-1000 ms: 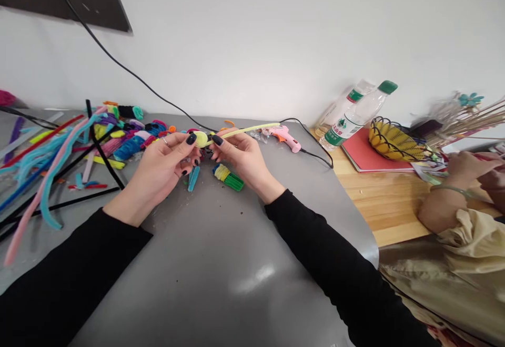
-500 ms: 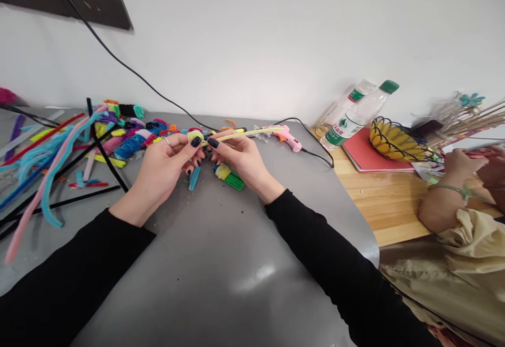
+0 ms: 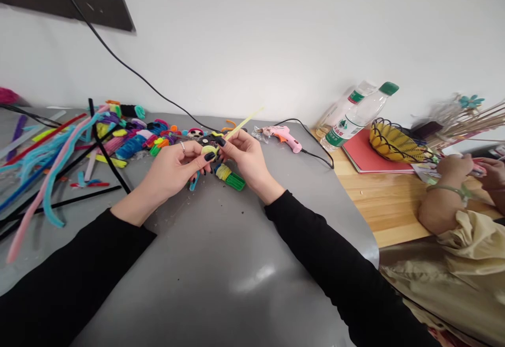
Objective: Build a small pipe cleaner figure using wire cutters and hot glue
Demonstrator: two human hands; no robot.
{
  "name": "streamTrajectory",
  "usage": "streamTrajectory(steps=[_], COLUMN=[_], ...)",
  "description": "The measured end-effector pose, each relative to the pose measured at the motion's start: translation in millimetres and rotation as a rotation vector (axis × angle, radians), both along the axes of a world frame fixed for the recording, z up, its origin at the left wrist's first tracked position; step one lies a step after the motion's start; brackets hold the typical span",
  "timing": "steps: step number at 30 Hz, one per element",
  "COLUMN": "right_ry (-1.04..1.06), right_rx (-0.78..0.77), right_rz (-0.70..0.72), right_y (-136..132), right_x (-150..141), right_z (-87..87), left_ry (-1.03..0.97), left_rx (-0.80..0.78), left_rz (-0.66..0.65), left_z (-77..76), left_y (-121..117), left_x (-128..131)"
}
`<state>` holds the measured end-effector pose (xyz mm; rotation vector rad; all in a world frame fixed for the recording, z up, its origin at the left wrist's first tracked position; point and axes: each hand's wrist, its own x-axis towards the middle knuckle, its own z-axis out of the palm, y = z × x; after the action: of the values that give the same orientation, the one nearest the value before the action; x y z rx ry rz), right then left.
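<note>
My left hand (image 3: 173,171) pinches a small yellow-green coil (image 3: 208,151) of pipe cleaner between thumb and fingers. My right hand (image 3: 244,160) meets it and grips the straight free end of the same yellow-green pipe cleaner (image 3: 242,124), which slants up and to the right. Both hands hover just above the grey table (image 3: 221,263). Under them lie a yellow and green wound piece (image 3: 230,177) and a small blue piece (image 3: 193,181).
A heap of coloured pipe cleaners (image 3: 59,147) covers the table's left. A pink glue gun (image 3: 284,137) with a black cord lies at the back. On the wooden table (image 3: 379,200) are two bottles (image 3: 357,110), a red book and a wire basket (image 3: 394,142). Another person's hands (image 3: 465,173) work at the right.
The coil and both hands have dropped slightly towards the table. The free end of the pipe cleaner has swung from nearly level to slanting upward.
</note>
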<state>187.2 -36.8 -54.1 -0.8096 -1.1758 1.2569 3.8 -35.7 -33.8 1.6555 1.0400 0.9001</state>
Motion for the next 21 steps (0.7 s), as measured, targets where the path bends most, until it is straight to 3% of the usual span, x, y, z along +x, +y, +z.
streamTrajectory(steps=[4, 12, 21], right_ry=[-0.022, 0.015, 0.027], right_rx=[0.020, -0.015, -0.045], right_rz=[0.007, -0.001, 0.049], right_y=[-1.6, -4.8, -6.5], right_x=[0.8, 2.4, -1.8], right_z=[2.9, 8.4, 7.6], left_ry=[-0.009, -0.274, -0.376], left_rx=[-0.039, -0.155, -0.217], left_rz=[-0.025, 0.133, 0.148], left_z=[-1.2, -0.5, -4.0], left_y=[-0.7, -1.9, -1.6], left_x=[0.9, 4.8, 6.5])
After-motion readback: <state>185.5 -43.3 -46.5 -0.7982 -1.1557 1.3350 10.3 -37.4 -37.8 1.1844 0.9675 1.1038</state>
